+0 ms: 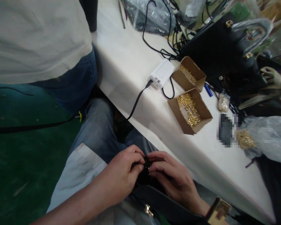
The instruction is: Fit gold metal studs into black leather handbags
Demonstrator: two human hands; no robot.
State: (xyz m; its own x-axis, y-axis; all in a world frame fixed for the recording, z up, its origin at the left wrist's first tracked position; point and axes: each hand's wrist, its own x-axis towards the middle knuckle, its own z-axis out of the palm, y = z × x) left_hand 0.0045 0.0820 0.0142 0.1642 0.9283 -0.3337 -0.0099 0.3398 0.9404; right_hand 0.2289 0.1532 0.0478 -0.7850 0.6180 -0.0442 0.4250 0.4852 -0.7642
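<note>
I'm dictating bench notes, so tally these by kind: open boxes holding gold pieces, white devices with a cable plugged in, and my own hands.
Boxes: 2
White device: 1
Hands: 2
Total: 5

White power bank [163, 71] on white tabletop [131, 62], black cable [137, 100] plugged in; green floor [25, 162].

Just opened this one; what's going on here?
The left hand pinches a black item over the lap, with the right hand close against it; the exact grip is partly hidden. On the white table alongside stand two open boxes of gold pieces. Another person is nearby.
</note>
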